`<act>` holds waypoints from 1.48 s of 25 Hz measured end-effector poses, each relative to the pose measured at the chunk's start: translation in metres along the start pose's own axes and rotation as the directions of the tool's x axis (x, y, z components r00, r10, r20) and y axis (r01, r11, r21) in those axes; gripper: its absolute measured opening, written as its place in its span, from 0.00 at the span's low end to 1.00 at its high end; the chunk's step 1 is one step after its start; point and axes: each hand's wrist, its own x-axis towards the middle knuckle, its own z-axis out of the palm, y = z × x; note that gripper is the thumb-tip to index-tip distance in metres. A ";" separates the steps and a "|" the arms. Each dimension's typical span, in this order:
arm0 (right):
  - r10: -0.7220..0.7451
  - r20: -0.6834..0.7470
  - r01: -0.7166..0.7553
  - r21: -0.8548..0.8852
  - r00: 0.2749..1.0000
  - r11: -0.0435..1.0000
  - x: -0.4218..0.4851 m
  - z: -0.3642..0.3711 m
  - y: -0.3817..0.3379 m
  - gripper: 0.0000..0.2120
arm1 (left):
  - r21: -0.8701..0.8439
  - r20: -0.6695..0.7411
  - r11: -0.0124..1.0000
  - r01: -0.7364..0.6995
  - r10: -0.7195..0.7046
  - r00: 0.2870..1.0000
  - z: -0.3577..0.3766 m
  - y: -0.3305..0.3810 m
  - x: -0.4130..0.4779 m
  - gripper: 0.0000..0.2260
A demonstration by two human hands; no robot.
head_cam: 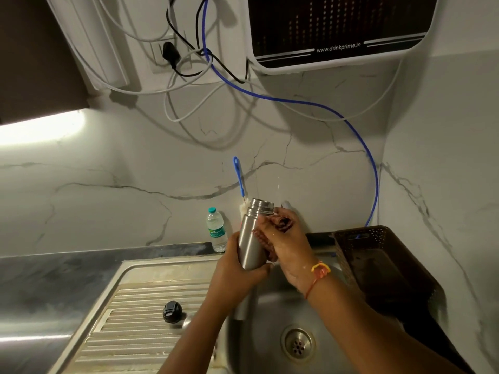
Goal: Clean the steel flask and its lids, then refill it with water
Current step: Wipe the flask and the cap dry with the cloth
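Dim kitchen scene, recorded through a wide-angle lens. Illumination is supplied mainly by a light strip under the cabinet at left, overexposed to a white patch. Broad, soft shadows of the cables and wall unit are cast on the marble wall. Dull highlights are seen on the steel flask and drainboard. Straight lines are bowed toward the edges; fine detail is softened throughout.

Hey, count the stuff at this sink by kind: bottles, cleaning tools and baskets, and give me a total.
Bottles: 2, the open steel flask and the clear plastic water bottle with a teal cap.
Cleaning tools: 2, the blue-handled bottle brush and the reddish scrub cloth.
Baskets: 1, the brown perforated plastic basket.
Total: 5.
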 end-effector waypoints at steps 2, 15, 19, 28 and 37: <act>0.102 -0.021 -0.099 0.136 0.995 0.986 0.004 -0.006 -0.003 0.31 | 0.166 -0.054 0.986 -0.013 0.022 0.998 -0.004 -0.007 0.001 0.39; -0.115 -0.085 0.076 -0.369 0.990 0.926 0.003 -0.036 -0.004 0.33 | 0.668 0.039 0.721 -0.185 0.214 0.976 -0.020 -0.027 0.016 0.43; -0.102 -0.016 0.090 -0.340 0.995 0.936 0.004 -0.040 0.007 0.36 | 0.670 0.034 0.719 -0.187 0.222 0.974 -0.022 -0.028 0.017 0.43; -0.121 0.277 0.216 -0.346 0.953 0.913 -0.007 -0.051 0.012 0.22 | 0.718 0.119 0.650 -0.248 0.237 0.964 -0.028 -0.039 0.018 0.42; -0.137 0.422 0.434 -0.768 0.896 0.471 0.019 -0.052 -0.014 0.19 | 0.720 0.338 0.473 -0.508 0.401 0.852 -0.056 -0.029 0.030 0.39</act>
